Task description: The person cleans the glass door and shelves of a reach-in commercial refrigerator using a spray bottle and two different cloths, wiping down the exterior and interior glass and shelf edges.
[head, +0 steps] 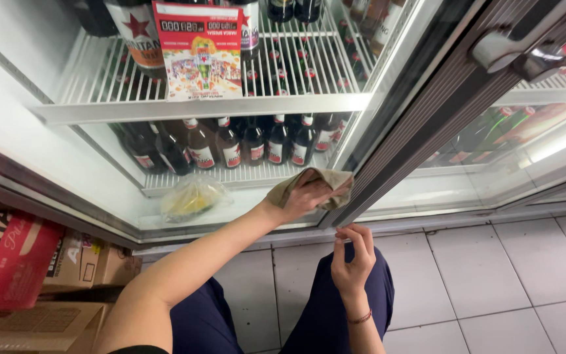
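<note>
My left hand [307, 196] presses a tan cloth [309, 180] against the lower inner edge of an open glass fridge door [420, 111]. My right hand [353, 257] hovers just below, near the door's bottom corner, fingers loosely curled and holding nothing. I am crouched, with dark blue trousers [322, 308] visible beneath my arms. Inside the fridge, a row of dark bottles [250, 141] with red and white labels stands on the lower wire shelf.
A white wire upper shelf [198, 105] carries a red printed sign [199, 49] and more bottles. A yellowish plastic bag [191, 196] lies on the fridge floor. Red and brown cardboard boxes [27, 269] stand at left. Light floor tiles [492, 282] spread to the right.
</note>
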